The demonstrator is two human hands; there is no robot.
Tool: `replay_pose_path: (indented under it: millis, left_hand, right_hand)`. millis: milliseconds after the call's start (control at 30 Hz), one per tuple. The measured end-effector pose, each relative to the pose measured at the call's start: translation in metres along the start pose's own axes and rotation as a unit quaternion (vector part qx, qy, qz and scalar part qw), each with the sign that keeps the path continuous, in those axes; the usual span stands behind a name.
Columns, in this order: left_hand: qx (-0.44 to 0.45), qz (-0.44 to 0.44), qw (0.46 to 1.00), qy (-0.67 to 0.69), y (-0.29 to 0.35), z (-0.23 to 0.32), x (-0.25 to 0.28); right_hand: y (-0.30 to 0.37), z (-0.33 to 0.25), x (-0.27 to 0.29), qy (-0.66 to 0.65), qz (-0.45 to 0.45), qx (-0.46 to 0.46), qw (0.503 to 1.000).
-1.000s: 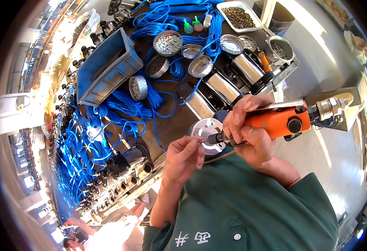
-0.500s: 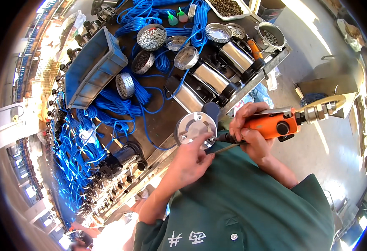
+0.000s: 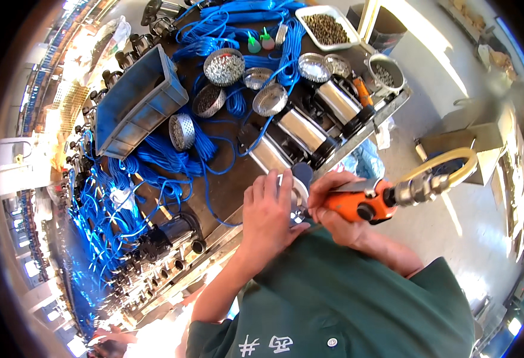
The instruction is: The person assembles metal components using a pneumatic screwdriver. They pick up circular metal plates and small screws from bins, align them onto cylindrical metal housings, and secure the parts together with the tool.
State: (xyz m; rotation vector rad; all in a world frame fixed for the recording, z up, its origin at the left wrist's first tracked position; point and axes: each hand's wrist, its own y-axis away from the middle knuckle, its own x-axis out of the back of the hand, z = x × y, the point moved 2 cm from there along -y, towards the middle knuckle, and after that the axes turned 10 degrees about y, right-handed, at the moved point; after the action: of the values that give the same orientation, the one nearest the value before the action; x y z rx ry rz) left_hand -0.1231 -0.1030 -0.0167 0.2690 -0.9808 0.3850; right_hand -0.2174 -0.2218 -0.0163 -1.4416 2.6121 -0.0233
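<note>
Looks mid-job to me, going by where the hands are. The round metal piece sits at the near edge of the bench, just in front of the green shirt, with most of its face under the left hand. Those fingers lie pretty straight across it, thumb poking out toward the tool's front end, but I can't tell if they're actually clamped on it or only pressing, since the underside is hidden. Right hand is definitely wrapped round the orange air tool, yellow hose off the back, front end right by the piece's edge. Any fastener seated in there? Can't see, too much hand in the way, so I wouldn't call it done. As for what's left, three shiny cylinders lie in a row beyond it with no hand on them, and I honestly can't say if they're finished or waiting. The metal bowl further back has loads of small silvery bits in it
</note>
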Motion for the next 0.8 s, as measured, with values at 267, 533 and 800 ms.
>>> replay_pose_path:
  millis: [267,533,800]
  left_hand:
    - [-0.012,-0.060,0.983,-0.173,-0.033,0.009,-0.033]
    - [0.033,-0.129,0.986,-0.100,-0.063,-0.010,-0.038]
    - [0.130,-0.281,0.946,-0.097,-0.047,-0.032,-0.023]
  right_hand:
    - [-0.023,-0.029,0.029,-0.138,0.176,0.152,0.963]
    - [-0.044,0.004,0.064,-0.169,0.248,0.096,0.949]
    - [-0.136,0.089,0.035,-0.377,0.209,-0.240,0.870]
